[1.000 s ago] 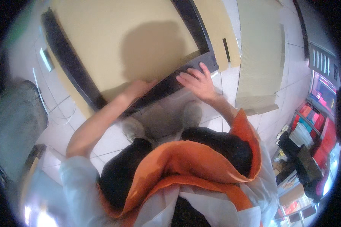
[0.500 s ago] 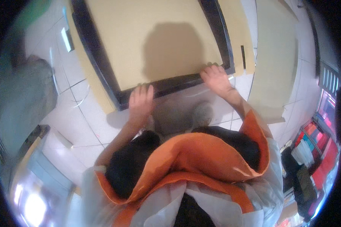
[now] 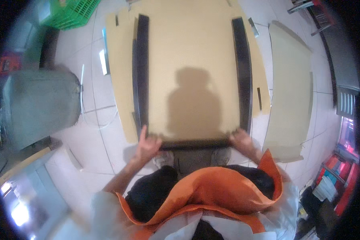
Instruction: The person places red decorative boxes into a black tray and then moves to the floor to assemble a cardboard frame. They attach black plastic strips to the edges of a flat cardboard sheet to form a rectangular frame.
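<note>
A tan, cardboard-like sheet lies before me with dark strips along its left, right and near sides. My left hand is at the near left corner, its index finger stretched along the left strip and the other fingers bent over the near strip. At the near right corner my right hand has its fingers curled over the same near strip, close to the foot of the right strip. The fingertips are slightly blurred. A shadow falls across the sheet.
Another flat tan sheet lies on the tiled floor to the right. Leftward are a grey rounded bulk and a green crate. My shoes stand just under the near strip. Red and dark items crowd the lower right.
The framed sheet, slanted in view before, now sits square to me and lower in the picture, with more of its far part showing. Both hands have shifted nearer its corners; the left index finger has extended.
</note>
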A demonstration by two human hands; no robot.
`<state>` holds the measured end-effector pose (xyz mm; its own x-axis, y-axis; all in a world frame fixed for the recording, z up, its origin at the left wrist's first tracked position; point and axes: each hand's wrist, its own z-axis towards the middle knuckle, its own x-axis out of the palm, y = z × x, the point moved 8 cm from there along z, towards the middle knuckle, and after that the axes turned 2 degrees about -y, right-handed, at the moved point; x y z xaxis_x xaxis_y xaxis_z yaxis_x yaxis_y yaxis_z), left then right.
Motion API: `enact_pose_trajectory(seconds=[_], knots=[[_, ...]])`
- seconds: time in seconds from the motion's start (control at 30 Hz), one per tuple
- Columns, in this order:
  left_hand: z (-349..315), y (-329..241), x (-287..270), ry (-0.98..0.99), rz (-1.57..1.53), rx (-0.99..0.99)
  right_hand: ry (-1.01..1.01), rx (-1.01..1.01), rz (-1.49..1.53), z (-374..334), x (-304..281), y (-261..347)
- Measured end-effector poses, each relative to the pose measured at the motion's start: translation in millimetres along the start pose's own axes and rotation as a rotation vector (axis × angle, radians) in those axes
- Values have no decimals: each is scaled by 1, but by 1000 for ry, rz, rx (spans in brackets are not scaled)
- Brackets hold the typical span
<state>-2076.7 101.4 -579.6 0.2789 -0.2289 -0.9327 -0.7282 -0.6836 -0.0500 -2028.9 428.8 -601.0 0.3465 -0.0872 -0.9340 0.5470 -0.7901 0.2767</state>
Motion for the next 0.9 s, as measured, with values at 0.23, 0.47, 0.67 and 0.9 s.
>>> enact_pose_trajectory(seconds=[0.23, 0.47, 0.67, 0.9], knots=[[-12, 6, -4, -21, -491, 158, 75, 126, 469, -3, -45, -6], [150, 276, -63, -711, -823, -828, -632, 929, 935, 148, -152, -237], [201, 225, -57, -527, -1016, -521, -458, 791, 530, 173, -112, -249], [198, 215, -80, -547, -967, -458, -442, 869, 1140, 154, -90, -255]])
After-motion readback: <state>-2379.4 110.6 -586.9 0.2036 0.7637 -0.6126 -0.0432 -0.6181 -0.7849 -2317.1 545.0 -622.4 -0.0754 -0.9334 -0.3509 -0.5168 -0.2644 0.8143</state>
